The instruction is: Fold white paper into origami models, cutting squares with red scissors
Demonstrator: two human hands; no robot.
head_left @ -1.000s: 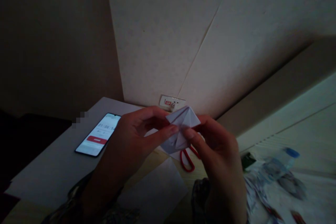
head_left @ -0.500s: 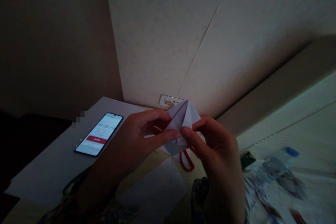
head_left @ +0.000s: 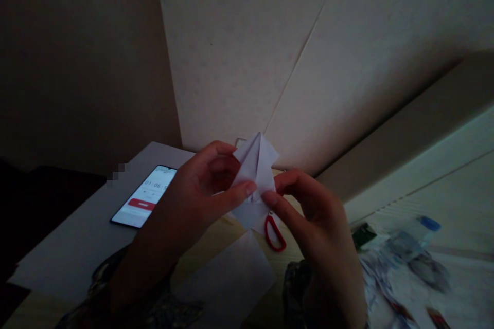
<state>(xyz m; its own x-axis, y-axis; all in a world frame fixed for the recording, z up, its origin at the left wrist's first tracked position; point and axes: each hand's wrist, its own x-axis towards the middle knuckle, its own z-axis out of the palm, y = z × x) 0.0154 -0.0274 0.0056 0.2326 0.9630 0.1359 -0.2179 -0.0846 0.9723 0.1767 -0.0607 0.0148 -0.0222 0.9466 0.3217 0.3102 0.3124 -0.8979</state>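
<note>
The left hand (head_left: 196, 190) pinches the folded paper (head_left: 258, 164) along its lower left, thumb flat on the front; the right hand (head_left: 318, 216) grips its lower right edge between thumb and curled forefinger. The paper is white, matt and crisply creased, its layered flaps rising to a sharp point with a smaller corner jutting out on each side. It is held up above the bench (head_left: 216, 239), whose surface is pale, smooth wood. Patterned fabric sleeves (head_left: 111, 275) cover the wrists. Just below the paper shows a glossy red, rounded loop of the scissors (head_left: 275, 236). Nearer the body lies a flat, square-cornered white sheet (head_left: 231, 277). To the left, a slim glass-faced phone (head_left: 144, 198) rests on a broad, pale board (head_left: 77, 247). Well to the right lies a clear plastic bottle (head_left: 409, 236) with a blue cap. Behind stands a faintly mottled wall (head_left: 247, 51) with a straight seam.
</note>
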